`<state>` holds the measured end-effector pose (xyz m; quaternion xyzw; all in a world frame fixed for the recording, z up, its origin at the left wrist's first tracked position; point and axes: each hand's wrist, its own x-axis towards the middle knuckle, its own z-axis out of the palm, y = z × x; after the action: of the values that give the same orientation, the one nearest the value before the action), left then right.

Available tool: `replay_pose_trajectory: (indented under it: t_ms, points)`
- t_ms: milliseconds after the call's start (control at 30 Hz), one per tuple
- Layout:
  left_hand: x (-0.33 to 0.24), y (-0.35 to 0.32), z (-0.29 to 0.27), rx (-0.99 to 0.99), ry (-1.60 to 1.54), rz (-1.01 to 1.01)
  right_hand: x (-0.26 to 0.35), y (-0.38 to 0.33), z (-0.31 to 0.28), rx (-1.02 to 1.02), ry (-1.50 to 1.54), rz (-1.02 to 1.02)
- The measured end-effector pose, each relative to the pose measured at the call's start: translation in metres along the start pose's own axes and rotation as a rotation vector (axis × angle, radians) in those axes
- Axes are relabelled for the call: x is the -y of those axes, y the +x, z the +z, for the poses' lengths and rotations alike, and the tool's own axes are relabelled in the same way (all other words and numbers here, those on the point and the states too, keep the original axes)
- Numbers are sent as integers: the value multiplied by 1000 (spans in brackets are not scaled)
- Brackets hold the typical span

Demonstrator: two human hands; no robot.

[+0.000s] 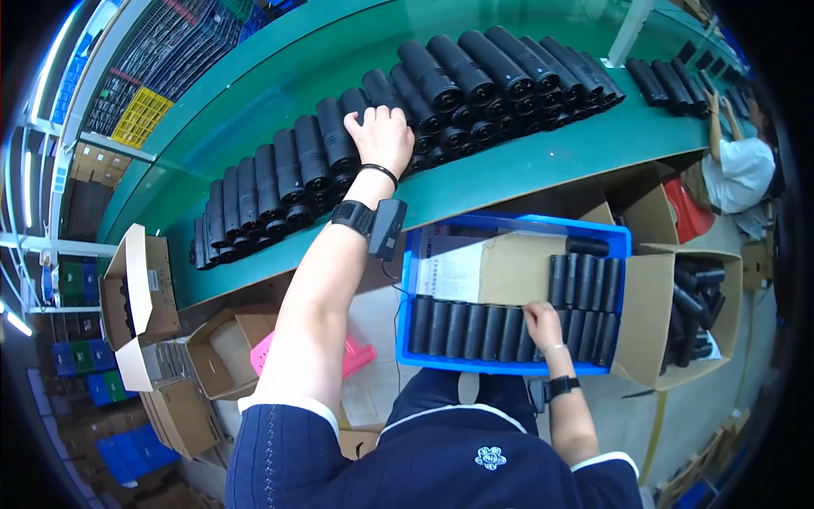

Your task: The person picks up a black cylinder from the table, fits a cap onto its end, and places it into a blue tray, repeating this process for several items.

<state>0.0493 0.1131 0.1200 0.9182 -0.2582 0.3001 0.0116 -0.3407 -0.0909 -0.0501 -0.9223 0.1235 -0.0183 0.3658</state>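
Long stacked rows of black cylinders [432,76] lie along the green bench top. Over the middle of that stack is my left hand [386,140], its fingers curled round a black cylinder mostly hidden beneath the palm. Below the bench, a blue bin [626,263] holds more black cylinders [458,329], standing side by side along its near side and at its right. At the near row my right hand [543,325] has its thumb and fingers closed on the upper end of one cylinder. A flat cardboard sheet [517,267] covers the bin's far middle part.
An open carton [636,339] with jumbled black parts stands right of the bin. Open boxes [225,348] and a pink stool [358,356] are at the left. At the far right another person [738,170] handles cylinders on the green bench [509,174].
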Motion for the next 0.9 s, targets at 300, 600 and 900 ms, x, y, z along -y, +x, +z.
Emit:
replay_pose_trajectory:
  t_ms: [300,600,900]
  points:
    - [3,0,0,-13,137,74,-60,-49,-15,-34,-31,170]
    - [-6,-12,-4,-33,208,126,-83,-52,-14,-13,-28,211]
    - [-6,-9,3,60,316,-8,-101,-65,-11,30,-1,255]
